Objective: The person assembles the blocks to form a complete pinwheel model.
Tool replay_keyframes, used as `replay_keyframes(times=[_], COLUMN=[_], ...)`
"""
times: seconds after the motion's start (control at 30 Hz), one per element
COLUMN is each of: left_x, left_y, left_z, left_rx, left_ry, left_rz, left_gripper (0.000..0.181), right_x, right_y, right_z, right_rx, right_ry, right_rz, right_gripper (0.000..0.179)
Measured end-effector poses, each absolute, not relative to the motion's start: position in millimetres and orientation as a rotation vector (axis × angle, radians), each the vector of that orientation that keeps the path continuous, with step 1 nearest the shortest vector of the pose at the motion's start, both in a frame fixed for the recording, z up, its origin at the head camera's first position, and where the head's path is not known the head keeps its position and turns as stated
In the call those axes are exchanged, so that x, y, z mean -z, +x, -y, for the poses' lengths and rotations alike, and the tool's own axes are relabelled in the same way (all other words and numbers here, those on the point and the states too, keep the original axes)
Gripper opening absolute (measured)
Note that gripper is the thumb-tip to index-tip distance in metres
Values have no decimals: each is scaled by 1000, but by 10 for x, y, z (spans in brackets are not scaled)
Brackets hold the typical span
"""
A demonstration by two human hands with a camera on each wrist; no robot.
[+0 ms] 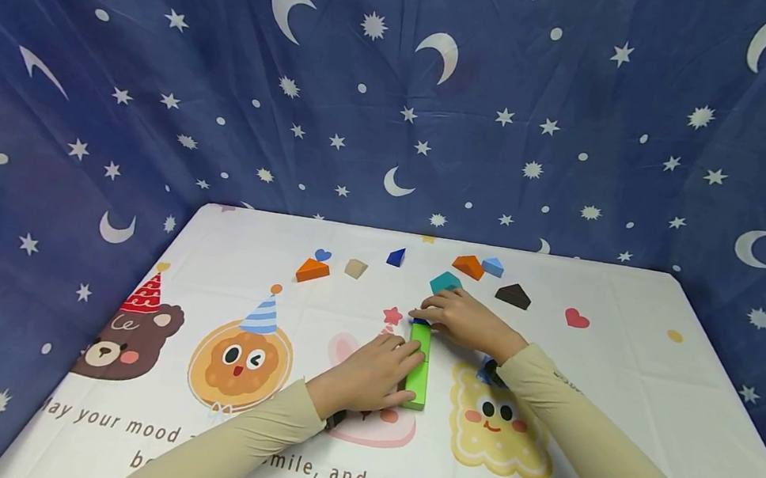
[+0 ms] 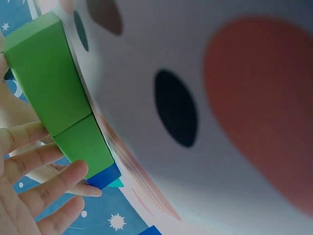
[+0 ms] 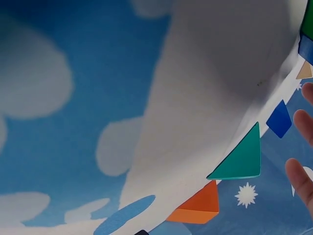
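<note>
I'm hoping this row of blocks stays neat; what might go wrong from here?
The green blocks meet at a visible seam, so uneven pressure from the left grip might skew them. The blue block sits at the row's far end, by the right grip; a nudge may knock it out of line. The teal block lies close beyond that grip and could get bumped.

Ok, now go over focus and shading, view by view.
Head: fairly even light, green blocks reasonably crisp; left wrist: the large printed red cheek looks soft-edged; right wrist: the blue-and-white print at left is blurred, and a grey shadow dulls the tablecloth near the top.
</note>
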State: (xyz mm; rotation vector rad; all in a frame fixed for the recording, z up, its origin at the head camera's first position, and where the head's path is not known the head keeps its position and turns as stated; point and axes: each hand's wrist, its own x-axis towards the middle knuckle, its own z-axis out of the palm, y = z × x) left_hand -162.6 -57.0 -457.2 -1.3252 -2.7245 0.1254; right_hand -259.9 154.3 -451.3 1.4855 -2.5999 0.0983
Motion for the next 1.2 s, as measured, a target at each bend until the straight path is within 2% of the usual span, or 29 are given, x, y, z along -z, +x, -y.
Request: replay_keyframes(times=[0.27,0.8,0.97,1.2], left_x=[4584,4576,4576,4587], left_y=[-1630,-1626,-1624,-1627], left_z=[565,570,571,581], left_rx=[-106,-99,-95,-96], left_ry=[-1331,-1329,-1329,-1332], left_rz=[2737,2755,2751,2720], left_gripper=[54,55,55,54], right_x=[4525,4541,4576,4553], right_y=[-2602,-2859,-2915,-2930], right_z=[-1634,-2557,-2656,-2620], right_rx=[-77,53,118,105], right_ry=[1368,766,717,783], right_rz=[2615,2656,2717,2734], right_gripper=[52,40,37,27])
